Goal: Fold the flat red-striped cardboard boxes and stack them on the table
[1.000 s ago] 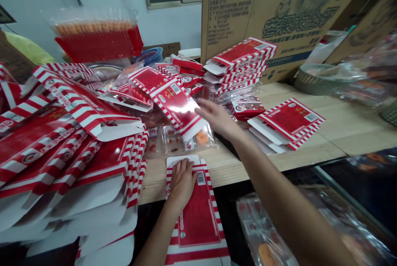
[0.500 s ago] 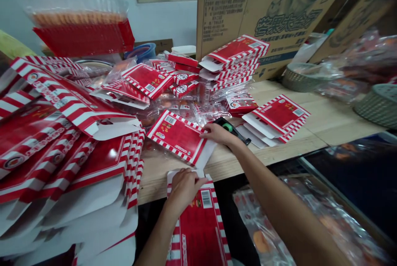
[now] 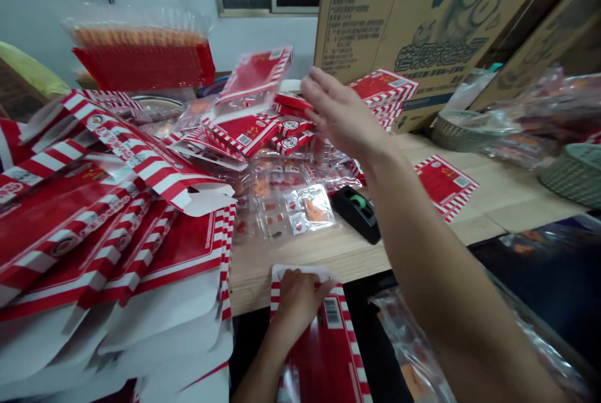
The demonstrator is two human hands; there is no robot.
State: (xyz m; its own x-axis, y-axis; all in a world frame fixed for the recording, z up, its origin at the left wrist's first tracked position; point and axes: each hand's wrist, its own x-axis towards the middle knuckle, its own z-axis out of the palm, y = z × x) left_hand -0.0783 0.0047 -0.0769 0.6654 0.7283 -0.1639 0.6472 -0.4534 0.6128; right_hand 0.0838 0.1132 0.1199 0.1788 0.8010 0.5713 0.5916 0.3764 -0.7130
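My left hand (image 3: 300, 300) is closed on the top end of a red-and-white striped carton (image 3: 319, 353), with fingers curled over its white flap. The carton lies below the table's front edge. My right hand (image 3: 335, 109) is raised over the table, fingers stretched out, holding nothing. Left of it, a blurred red carton (image 3: 258, 77) is in the air, apart from the fingers. Under it lies a pile of red cartons (image 3: 248, 134). Clear packets of snacks (image 3: 310, 209) and a black tape dispenser (image 3: 357, 212) are on the table below my right forearm.
A tall heap of striped cartons (image 3: 103, 234) fills the left side. More cartons are stacked (image 3: 387, 90) against a big cardboard box (image 3: 366, 21). One flat carton (image 3: 444, 184) lies right of my forearm. Round baskets (image 3: 462, 131) and bagged snacks (image 3: 530, 115) stand at the right.
My right hand has lifted the carton from the table, moved up and back, and let go of it. Snack packets show where the carton lay. My left hand keeps its hold.
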